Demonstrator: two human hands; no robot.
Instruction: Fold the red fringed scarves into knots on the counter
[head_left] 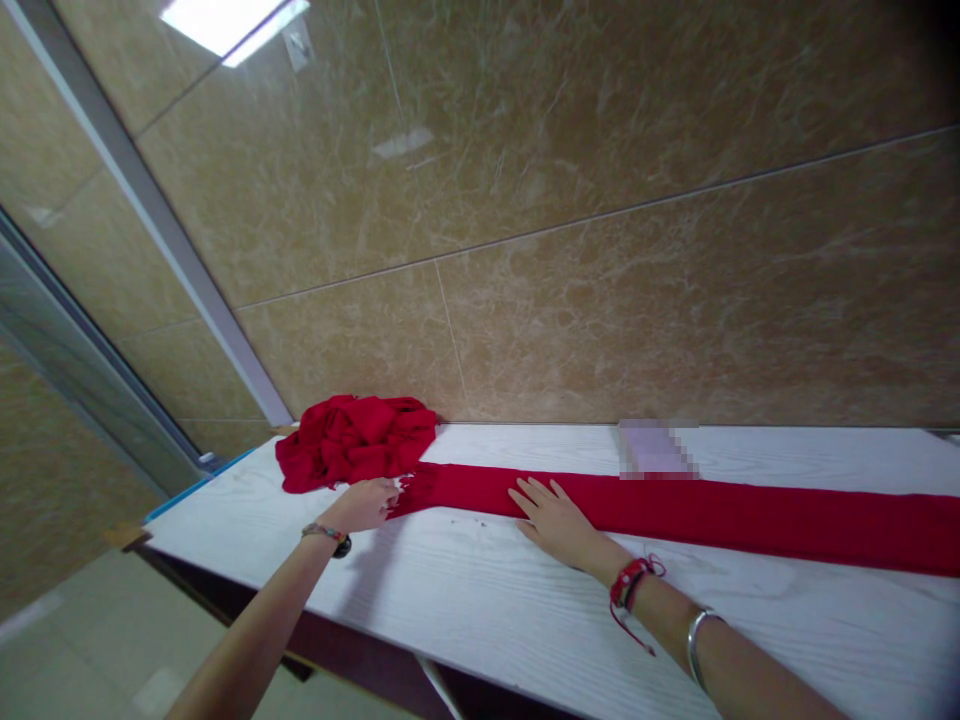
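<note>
A long red scarf (pixel 697 508) lies flat in a folded strip along the white table and runs out of view on the right. Its fringed end is at my left hand (pixel 367 505), whose fingers are closed on the fringe. Farther along the strip, my right hand (pixel 559 525) rests palm down on the cloth with its fingers spread. Just behind my left hand sits a crumpled heap of red cloth (pixel 356 440), close to the wall.
The white wood-grain table (pixel 465 590) stands against a marbled tile wall (pixel 600 300). A blurred-out pale purple item (pixel 652 448) lies behind the scarf by the wall. The table's left end has a blue edge (pixel 199 485), with tiled floor (pixel 82 630) below.
</note>
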